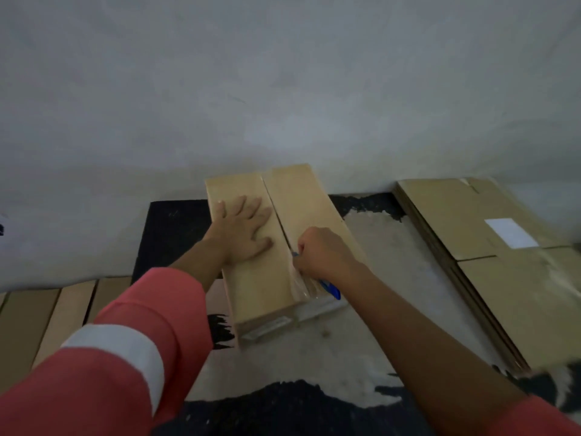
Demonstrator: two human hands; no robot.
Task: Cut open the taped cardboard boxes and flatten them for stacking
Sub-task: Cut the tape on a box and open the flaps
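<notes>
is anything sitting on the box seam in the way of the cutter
Nothing visible crosses the seam. The left hand rests flat on the left flap, close beside the seam, not over it. The right hand grips the blue cutter.

The box point(251, 287) is pale tan cardboard, with clear, shiny tape point(303, 286) over its near end and a whitish side label point(267, 328). The cutter point(333, 291) is bright blue. The sleeve point(125, 309) is coral pink with 1 white band. The flattened cardboard point(518, 294) is a duller brown-tan and bears 1 white sticker point(509, 232). The floor point(393, 278) is off-white, blotched with ragged black patches. The wall point(283, 89) is plain grey-white.
</notes>
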